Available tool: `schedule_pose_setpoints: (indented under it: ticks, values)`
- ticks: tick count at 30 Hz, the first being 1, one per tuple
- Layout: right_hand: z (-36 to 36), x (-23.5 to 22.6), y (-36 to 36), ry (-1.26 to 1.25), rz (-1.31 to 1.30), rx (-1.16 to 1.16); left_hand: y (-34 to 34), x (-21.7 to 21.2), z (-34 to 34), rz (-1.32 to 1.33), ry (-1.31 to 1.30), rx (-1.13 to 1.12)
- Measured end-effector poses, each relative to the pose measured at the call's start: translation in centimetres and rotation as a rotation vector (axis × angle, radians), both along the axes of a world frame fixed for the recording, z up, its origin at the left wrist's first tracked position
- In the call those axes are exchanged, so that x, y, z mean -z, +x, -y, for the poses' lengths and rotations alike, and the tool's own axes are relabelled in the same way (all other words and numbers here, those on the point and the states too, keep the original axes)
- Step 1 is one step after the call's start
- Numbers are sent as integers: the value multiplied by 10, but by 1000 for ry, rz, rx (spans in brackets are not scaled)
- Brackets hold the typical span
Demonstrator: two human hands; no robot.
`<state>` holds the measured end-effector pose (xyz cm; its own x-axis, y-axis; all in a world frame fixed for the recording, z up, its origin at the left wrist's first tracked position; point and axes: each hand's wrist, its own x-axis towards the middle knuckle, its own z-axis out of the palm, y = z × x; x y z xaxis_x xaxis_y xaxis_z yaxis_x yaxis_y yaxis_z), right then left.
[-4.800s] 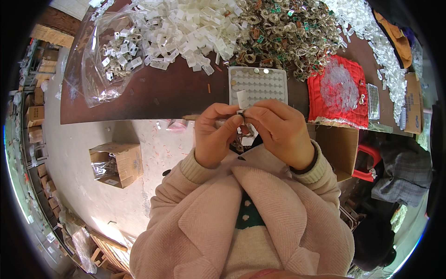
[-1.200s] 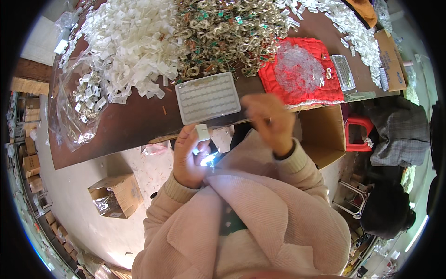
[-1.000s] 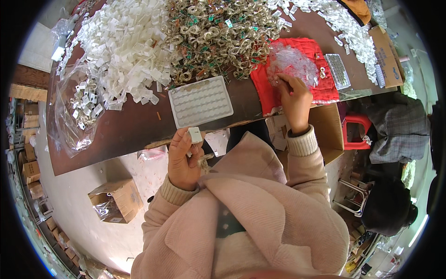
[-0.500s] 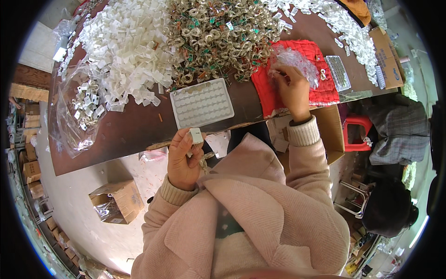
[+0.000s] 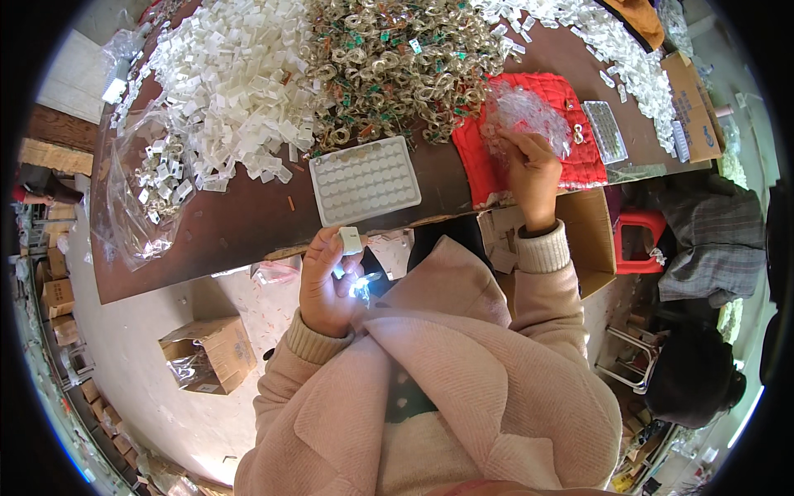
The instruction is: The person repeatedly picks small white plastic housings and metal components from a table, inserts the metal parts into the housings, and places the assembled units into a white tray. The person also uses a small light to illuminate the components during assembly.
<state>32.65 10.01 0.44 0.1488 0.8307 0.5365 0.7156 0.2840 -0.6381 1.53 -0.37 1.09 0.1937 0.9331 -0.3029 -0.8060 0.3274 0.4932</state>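
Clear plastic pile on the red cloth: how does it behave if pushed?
The clear pieces look thin and loosely heaped, so they'd probably scatter. They're small and see-through, so likely light. The wrinkled red cloth beneath may bunch up.

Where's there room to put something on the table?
The biggest bare patch of brown table is between the clear bag and white tray, around an orange strip. A narrower gap lies between tray and red cloth. Behind is crowded with white pieces and coiled cables; the right hand is over clear pieces on the cloth.
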Motion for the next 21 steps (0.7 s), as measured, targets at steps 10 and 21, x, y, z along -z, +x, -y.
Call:
schedule_pose_setpoints:
  ticks: [10, 21]
  values:
    - [8, -12, 4, -211, -595, -117, 6, 1, 3, -42, 55, 32]
    - [7, -30, -28, -169, -523, -179, 8, -6, -2, -98, 13, 30]
